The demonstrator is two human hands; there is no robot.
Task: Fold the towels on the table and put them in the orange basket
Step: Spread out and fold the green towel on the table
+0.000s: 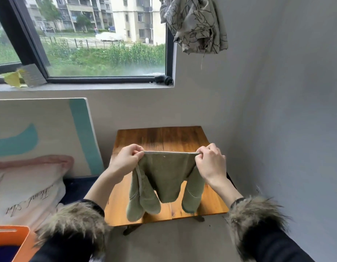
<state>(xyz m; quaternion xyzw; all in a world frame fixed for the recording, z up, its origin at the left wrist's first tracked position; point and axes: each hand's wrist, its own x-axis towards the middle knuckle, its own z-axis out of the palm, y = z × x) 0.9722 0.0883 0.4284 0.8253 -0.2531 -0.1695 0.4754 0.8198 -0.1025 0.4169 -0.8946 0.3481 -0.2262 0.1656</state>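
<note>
Nearest the camera, two forearms in dark sleeves with shaggy brown fur cuffs (73, 222) reach forward from the bottom corners. At the lower left edge sits the corner of the orange basket (11, 241), with something dark blue inside it.

Just beyond, both hands hold an olive-green towel (166, 178) up in the air above a small wooden counter (160, 138). The left hand (125, 160) pinches the towel's top edge at its left end between thumb and fingers; the right hand (210, 161) pinches the same edge at its right end. The edge is pulled taut and level between them. Below it the cloth hangs in loose folds, with drooping lobes on either side of a flat middle panel. Whether the lowest folds touch the counter cannot be told.

To the left of the counter lie a pale pillow (25, 188) with script lettering and, behind it, a white board (50, 129) painted with teal shapes, leaning on the wall. Farther back, a dark-framed window (99, 78) shows grass, a fence and apartment blocks. A patterned grey cloth (194, 23) hangs bunched at the upper right.
</note>
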